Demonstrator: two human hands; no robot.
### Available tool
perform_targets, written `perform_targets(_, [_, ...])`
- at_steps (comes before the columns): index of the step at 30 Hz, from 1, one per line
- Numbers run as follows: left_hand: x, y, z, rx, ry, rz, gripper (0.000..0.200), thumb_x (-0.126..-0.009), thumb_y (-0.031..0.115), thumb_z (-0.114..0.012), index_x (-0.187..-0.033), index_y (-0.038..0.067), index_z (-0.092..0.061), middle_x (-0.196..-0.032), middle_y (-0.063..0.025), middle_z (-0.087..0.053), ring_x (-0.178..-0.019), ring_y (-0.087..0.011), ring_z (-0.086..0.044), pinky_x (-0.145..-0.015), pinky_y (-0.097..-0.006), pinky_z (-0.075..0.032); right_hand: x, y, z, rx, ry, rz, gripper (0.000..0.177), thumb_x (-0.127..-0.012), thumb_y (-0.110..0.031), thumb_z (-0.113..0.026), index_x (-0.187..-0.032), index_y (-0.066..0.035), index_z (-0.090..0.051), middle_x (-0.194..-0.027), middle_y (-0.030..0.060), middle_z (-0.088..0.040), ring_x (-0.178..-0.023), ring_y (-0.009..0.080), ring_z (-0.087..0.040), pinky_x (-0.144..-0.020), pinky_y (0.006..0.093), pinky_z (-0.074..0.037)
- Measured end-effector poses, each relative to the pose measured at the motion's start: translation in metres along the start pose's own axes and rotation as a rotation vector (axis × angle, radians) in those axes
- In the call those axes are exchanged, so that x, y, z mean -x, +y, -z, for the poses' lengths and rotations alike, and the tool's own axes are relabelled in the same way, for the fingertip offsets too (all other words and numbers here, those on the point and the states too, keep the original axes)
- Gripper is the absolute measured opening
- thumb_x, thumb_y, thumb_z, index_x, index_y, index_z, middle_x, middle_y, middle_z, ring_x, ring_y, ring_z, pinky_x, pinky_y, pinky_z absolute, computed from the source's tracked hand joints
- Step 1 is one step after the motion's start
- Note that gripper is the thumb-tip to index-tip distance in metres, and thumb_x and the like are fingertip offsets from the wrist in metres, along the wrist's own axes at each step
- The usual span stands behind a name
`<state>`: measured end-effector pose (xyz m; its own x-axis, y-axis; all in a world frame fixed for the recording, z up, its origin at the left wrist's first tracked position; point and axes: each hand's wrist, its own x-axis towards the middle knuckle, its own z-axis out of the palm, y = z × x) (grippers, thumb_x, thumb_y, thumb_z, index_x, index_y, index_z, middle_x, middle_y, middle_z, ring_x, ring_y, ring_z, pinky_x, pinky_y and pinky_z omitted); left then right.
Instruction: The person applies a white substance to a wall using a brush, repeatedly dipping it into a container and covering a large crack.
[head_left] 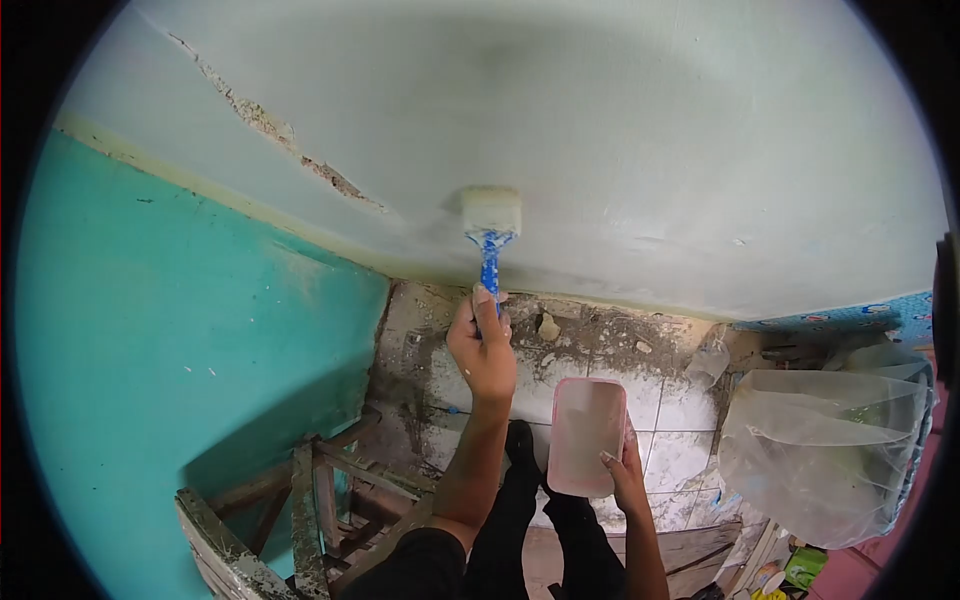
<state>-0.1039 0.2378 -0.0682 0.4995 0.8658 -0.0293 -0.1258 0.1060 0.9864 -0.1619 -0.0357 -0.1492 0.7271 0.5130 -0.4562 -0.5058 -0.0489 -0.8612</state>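
My left hand [483, 345] is closed around the blue, paint-spotted handle of a wide brush [490, 258]. The pale bristles point up and lie against the whitish-green wall [620, 130], or very close to it. Lower and to the right, my right hand [626, 474] grips the right edge of a pink-rimmed rectangular container [588, 435], its thumb over the rim. Inside the container is a pale surface; how full it is I cannot tell. A long jagged crack [262, 122] runs through the wall up and left of the brush.
A teal wall [190, 310] fills the left side. Below it stands a worn wooden frame [305, 510]. Debris lies along the wall base over white tiles [683, 405]. At the right are a large clear plastic cover [820, 450] and a crumpled clear plastic piece [708, 360].
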Motion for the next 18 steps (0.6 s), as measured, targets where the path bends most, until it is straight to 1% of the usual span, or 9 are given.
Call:
perform_targets(3, [-0.001,-0.027,-0.004,-0.038,0.056,-0.199,0.033,-0.104,0.027,-0.049,-0.090,0.000,-0.060,-0.064,0.0042,-0.044,-0.056,-0.0042,-0.037,-0.049,-0.0217,-0.028,-0.001,0.004,-0.003,-0.020,-0.006,0.000,0.081,-0.083,-0.003,-0.056,-0.154,0.000,-0.016,-0.155,0.0179,-0.026,-0.144,0.0269,-0.025,-0.118,0.0381,-0.020])
perform_targets(4, [-0.009,-0.048,-0.004,-0.104,0.031,-0.222,0.033,-0.104,0.027,-0.048,-0.090,0.000,-0.060,-0.063,0.0028,-0.044,-0.055,-0.0060,-0.037,-0.050,-0.0234,-0.030,-0.003,0.007,-0.003,-0.028,-0.009,0.001,0.081,-0.083,-0.003,-0.056,-0.154,0.001,-0.016,-0.155,0.0179,-0.026,-0.144,0.0269,-0.025,-0.118,0.0381,-0.020])
perform_targets(6, [-0.027,-0.111,0.005,-0.238,-0.021,-0.260,0.033,-0.104,0.026,-0.047,-0.089,-0.001,-0.059,-0.061,0.0001,-0.044,-0.054,-0.0096,-0.039,-0.051,-0.0269,-0.033,-0.003,0.007,-0.006,-0.011,-0.013,-0.001,0.081,-0.084,-0.004,-0.056,-0.154,0.001,-0.016,-0.156,0.0180,-0.025,-0.145,0.0269,-0.024,-0.118,0.0382,-0.020])
perform_targets(9, [-0.039,-0.228,0.030,-0.499,-0.018,-0.271,0.038,-0.103,0.030,-0.048,-0.088,-0.003,-0.059,-0.060,-0.0073,-0.048,-0.052,-0.0205,-0.044,-0.051,-0.0338,-0.037,-0.003,0.020,-0.003,0.013,-0.023,0.004,0.081,-0.084,-0.005,-0.056,-0.154,0.002,-0.016,-0.157,0.0183,-0.024,-0.145,0.0271,-0.023,-0.118,0.0383,-0.020])
perform_targets(12, [-0.030,-0.305,0.048,-0.533,0.018,-0.214,0.039,-0.101,0.032,-0.049,-0.087,-0.003,-0.060,-0.062,-0.0148,-0.053,-0.053,-0.0297,-0.048,-0.052,-0.0404,-0.037,-0.007,0.025,0.001,0.013,-0.027,-0.023,0.081,-0.084,-0.003,-0.057,-0.154,0.001,-0.015,-0.157,0.0184,-0.023,-0.145,0.0273,-0.023,-0.118,0.0384,-0.020])
perform_targets(15, [-0.029,-0.389,0.077,-0.617,0.039,-0.107,0.041,-0.100,0.031,-0.051,-0.083,-0.004,-0.061,-0.062,-0.0190,-0.056,-0.055,-0.0344,-0.052,-0.053,-0.0447,-0.037,-0.007,0.032,0.003,0.007,-0.021,-0.059,0.082,-0.084,-0.001,-0.057,-0.154,0.001,-0.016,-0.156,0.0185,-0.024,-0.145,0.0274,-0.024,-0.118,0.0385,-0.020])
perform_targets(17, [-0.045,-0.423,0.097,-0.681,0.024,0.080,0.043,-0.099,0.031,-0.051,-0.078,-0.005,-0.060,-0.062,-0.0186,-0.056,-0.054,-0.0327,-0.051,-0.053,-0.0444,-0.037,-0.011,0.043,0.007,0.022,-0.018,-0.051,0.082,-0.083,0.000,-0.057,-0.154,0.000,-0.016,-0.156,0.0185,-0.025,-0.144,0.0275,-0.026,-0.117,0.0387,-0.021])
perform_targets(18, [-0.050,-0.431,0.107,-0.711,0.017,0.178,0.044,-0.098,0.031,-0.052,-0.076,-0.005,-0.060,-0.061,-0.0183,-0.055,-0.053,-0.0319,-0.050,-0.054,-0.0443,-0.037,-0.013,0.046,0.008,0.024,-0.014,-0.058,0.082,-0.083,0.000,-0.057,-0.154,0.000,-0.016,-0.156,0.0185,-0.025,-0.144,0.0276,-0.026,-0.117,0.0388,-0.022])
